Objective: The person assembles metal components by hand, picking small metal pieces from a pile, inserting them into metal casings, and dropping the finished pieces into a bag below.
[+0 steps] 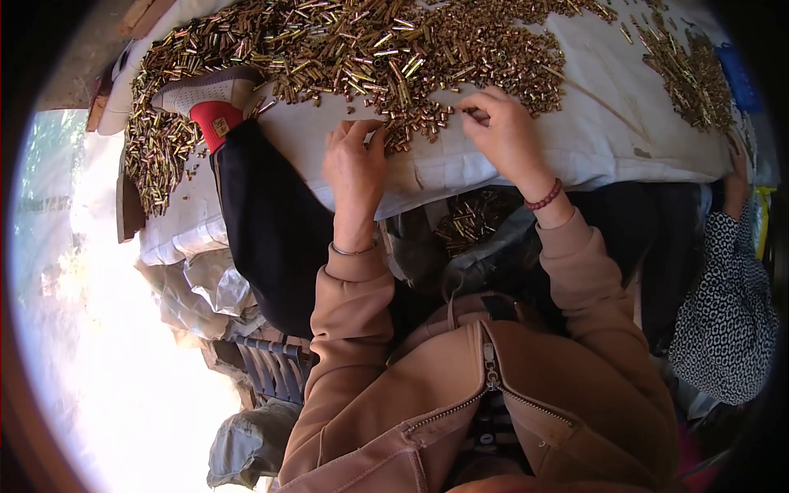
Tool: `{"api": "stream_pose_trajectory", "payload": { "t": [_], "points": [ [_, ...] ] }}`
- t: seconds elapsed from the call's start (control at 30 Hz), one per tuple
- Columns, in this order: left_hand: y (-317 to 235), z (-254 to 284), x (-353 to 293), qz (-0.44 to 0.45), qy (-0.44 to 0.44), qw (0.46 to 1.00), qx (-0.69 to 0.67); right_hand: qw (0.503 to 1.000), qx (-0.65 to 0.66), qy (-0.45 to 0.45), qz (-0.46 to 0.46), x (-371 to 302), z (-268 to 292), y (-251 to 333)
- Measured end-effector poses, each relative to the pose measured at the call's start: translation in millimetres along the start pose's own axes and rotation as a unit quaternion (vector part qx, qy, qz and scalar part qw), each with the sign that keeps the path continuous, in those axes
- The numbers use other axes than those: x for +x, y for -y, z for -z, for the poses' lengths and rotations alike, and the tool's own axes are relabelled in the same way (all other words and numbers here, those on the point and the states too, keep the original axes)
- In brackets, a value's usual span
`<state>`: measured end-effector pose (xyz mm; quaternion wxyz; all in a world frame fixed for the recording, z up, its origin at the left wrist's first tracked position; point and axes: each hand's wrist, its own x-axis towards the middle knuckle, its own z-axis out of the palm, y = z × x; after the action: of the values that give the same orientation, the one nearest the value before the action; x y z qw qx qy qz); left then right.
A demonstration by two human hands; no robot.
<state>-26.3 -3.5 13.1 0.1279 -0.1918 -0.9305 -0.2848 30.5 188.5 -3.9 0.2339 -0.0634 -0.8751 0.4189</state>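
Observation:
My left hand point(357, 161) is closed over the near edge of the cloth-covered table point(485, 152). Its fingers are curled with the thumb against them, and whatever they hold is hidden. To its right, my right hand point(503, 135) has thumb and forefinger brought together in a pinch, with what they hold too small to name. Between the hands lie short copper-coloured metal sleeves point(421, 119). Beyond them spreads a large heap of longer brass-coloured metal tubes point(329, 49), loose and pointing every way. The shorter sleeves point(526, 74) gather mostly on its right side.
A shoe point(209, 89) rests on the table among the pieces at left, below a black trouser leg point(267, 214). A thin stick point(604, 107) lies on the cloth. Below the table edge, a dark bag point(472, 226) holds more pieces. Another person's patterned sleeve point(719, 320) is at right, beside a smaller pile point(686, 74).

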Motion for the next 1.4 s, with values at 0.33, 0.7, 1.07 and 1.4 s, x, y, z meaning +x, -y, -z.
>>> {"api": "stream_pose_trajectory", "payload": {
  "t": [0.33,0.7,1.07,1.4],
  "points": [
    [4.2,-5.0,11.0,-0.017,0.040,0.998,0.041,0.999,0.018,0.040,-0.014,-3.8,-0.7,9.3],
    [-16.2,4.0,-7.6,0.293,0.075,0.750,-0.588,0.844,0.462,0.146,-0.231,-3.4,3.1,33.9],
    [-13.4,1.4,-17.9,0.340,0.149,0.588,-0.719,0.833,0.480,0.178,-0.209,-9.2,2.3,50.4],
    [-16.6,4.1,-18.6,0.293,0.168,0.651,-0.680,0.815,0.509,0.153,-0.232,-6.4,2.0,36.3]
  ]
}}
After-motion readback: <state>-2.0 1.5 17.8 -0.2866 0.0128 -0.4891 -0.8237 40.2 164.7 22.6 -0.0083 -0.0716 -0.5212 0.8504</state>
